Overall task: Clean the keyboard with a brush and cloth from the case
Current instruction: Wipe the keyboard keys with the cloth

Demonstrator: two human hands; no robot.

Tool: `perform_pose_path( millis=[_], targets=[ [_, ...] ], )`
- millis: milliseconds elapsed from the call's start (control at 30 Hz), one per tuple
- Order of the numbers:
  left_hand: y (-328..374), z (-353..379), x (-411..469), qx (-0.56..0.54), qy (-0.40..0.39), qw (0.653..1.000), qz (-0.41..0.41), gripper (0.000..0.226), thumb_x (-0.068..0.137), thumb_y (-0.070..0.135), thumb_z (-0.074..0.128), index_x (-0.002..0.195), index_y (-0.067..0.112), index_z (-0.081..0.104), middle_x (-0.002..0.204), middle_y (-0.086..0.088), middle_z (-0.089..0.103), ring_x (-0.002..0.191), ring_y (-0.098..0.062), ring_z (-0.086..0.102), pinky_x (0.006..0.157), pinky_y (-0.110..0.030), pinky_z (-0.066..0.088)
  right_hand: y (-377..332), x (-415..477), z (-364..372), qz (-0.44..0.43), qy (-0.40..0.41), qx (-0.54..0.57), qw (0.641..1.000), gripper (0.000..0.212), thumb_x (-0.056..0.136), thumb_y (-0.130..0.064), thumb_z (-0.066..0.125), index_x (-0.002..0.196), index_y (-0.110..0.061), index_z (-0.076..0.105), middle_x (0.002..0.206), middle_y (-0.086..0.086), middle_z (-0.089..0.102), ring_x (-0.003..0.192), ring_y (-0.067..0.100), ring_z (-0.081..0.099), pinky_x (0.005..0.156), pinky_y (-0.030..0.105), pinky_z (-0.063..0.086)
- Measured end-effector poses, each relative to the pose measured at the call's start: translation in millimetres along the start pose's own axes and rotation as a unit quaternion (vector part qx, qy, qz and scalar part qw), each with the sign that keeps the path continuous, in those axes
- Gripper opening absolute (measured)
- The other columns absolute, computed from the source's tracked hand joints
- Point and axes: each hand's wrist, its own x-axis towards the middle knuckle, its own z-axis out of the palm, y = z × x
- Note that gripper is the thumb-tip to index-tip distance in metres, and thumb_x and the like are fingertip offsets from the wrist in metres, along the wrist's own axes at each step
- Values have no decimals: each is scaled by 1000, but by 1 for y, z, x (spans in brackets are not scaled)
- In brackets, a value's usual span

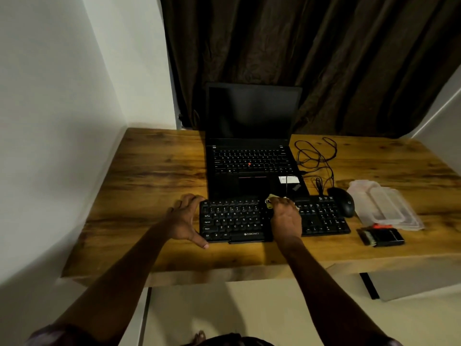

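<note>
Head view: keyboard [249,221] lies crosswise; right hand [285,217] grip pinches cloth [270,199], left hand [185,218] splayed.

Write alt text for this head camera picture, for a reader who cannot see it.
A person's right hand presses a pale cloth onto a black keyboard while the left hand steadies its end. Behind stands an open laptop; a mouse lies to the right.

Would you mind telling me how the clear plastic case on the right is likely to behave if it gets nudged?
The case looks thin and see-through, so it is probably light and would slide easily on the smooth desk. It lies flat and low, so tipping seems unlikely. Its thin walls may flex if squeezed.
</note>
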Motion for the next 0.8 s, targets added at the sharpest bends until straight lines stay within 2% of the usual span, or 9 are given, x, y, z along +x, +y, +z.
perform_pose_path(
  millis=[133, 233, 333, 433, 567, 700, 800],
  targets=[
    [0, 1, 1, 4, 9, 1000, -1, 146, 37, 69, 88, 154, 37, 8, 153, 10, 10, 138, -25, 21, 111, -46, 23, -22, -1, 1, -63, -2, 37, 997, 54, 86, 6, 55, 136, -16, 51, 131, 8, 58, 121, 25, 53, 108, 33, 40],
    [1, 1, 1, 7, 10, 1000, 0, 144, 39, 67, 89, 154, 37, 8, 153, 10, 10, 138, -25, 21, 109, -45, 23, -23, 0, -7, -99, -26, 45, 994, 62, 86, 9, 53, 142, -17, 47, 140, 6, 52, 128, 23, 48, 113, 31, 34],
    [0, 1, 1, 6, 10, 1000, 1, 143, 39, 67, 89, 154, 38, 8, 152, 10, 10, 137, -25, 22, 108, -44, 24, -3, -1, -8, -46, -37, 15, 998, 63, 89, 3, 56, 144, -22, 40, 143, 3, 47, 129, 20, 45, 113, 30, 35],
    [0, 1, 1, 6, 10, 1000, 0, 145, 38, 69, 88, 154, 38, 8, 152, 10, 11, 138, -25, 22, 109, -45, 24, 7, -8, -4, 7, -20, 14, 1000, 60, 88, 0, 58, 142, -19, 39, 140, 4, 48, 127, 20, 46, 112, 32, 37],
    [1, 1, 2, 7, 6, 1000, -1, 145, 40, 67, 89, 155, 36, 7, 153, 9, 9, 140, -26, 20, 112, -45, 21, -11, -10, 1, -16, 3, 43, 999, 56, 88, 4, 55, 140, -15, 43, 135, 8, 53, 124, 23, 49, 110, 31, 38],
    [1, 1, 2, 14, 4, 1000, -6, 145, 39, 68, 89, 154, 37, 6, 154, 9, 8, 140, -27, 21, 113, -46, 22, -30, -7, -3, -88, -27, 66, 994, 64, 86, 8, 53, 143, -20, 43, 141, 3, 50, 128, 19, 48, 110, 28, 38],
    [1, 1, 1, 10, 4, 1000, -8, 145, 38, 69, 88, 154, 38, 7, 154, 9, 9, 139, -26, 21, 113, -46, 22, -14, -8, -4, -30, -26, 53, 998, 61, 87, 6, 55, 140, -21, 44, 137, 3, 52, 122, 18, 50, 104, 28, 43]
  ],
)
